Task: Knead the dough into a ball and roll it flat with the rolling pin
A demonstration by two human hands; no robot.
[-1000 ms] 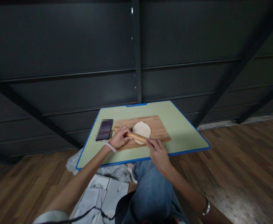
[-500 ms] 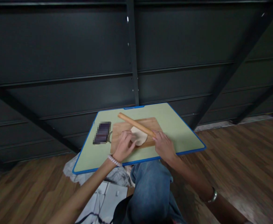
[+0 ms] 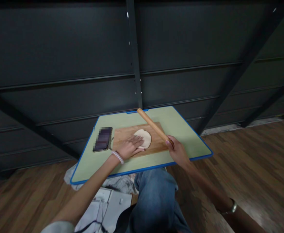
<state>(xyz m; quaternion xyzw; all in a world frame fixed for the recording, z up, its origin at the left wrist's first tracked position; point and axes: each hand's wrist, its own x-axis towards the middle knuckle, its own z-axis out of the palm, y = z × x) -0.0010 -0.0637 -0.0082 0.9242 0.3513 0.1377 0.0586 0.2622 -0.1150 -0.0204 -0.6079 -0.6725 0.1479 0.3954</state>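
A flat round of pale dough (image 3: 146, 138) lies on a wooden board (image 3: 122, 136). My left hand (image 3: 130, 146) rests palm down with its fingers stretched over the dough's left side, partly covering it. In my right hand (image 3: 178, 150) is the near end of a wooden rolling pin (image 3: 153, 124), my fingers wrapped round it. The pin slants up and to the left, across the board's right part and past its far edge. It is to the right of the dough, apart from it.
The board sits on a pale green folding table (image 3: 185, 139) with a blue rim. A phone (image 3: 103, 139), its screen pixelated, lies left of the board. My knee in jeans (image 3: 155, 194) is below the near edge. A dark panelled wall (image 3: 95, 51) stands behind.
The rolling pin has moved right with my right hand, off the dough. My left hand has flattened onto the dough, which now shows as a rounder piece.
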